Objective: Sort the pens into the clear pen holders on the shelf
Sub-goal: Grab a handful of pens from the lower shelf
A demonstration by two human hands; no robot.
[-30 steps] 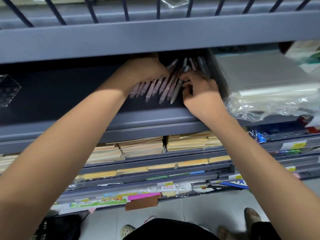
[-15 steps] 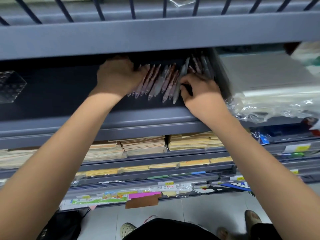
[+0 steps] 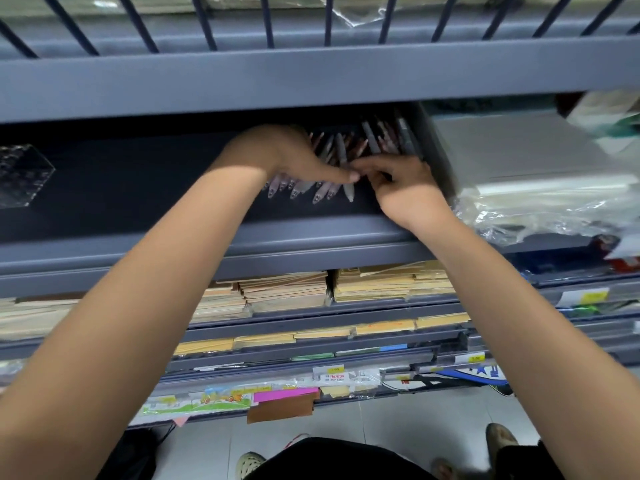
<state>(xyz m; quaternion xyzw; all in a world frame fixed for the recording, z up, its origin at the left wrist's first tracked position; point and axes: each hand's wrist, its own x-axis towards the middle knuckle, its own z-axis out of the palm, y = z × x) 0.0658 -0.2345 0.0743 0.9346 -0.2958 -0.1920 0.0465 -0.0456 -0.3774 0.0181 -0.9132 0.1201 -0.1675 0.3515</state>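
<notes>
Gathering is the step in hand: pens lie fanned on the dark shelf, the left grip spread over them with its fingers hidden, so whether it clasps cannot be told, the right grip curled onto their right edge. Next move likely calls for lifting a bunch across to the clear pen holder, well apart at left

One head-worn wide-angle view, aimed forward and down. Close in on the dark grey shelf, straight rails bowed by the lens. Upper rack bars across the top edge. Lower tiers stacked beneath, then floor and shoes along the bottom edge.
</notes>
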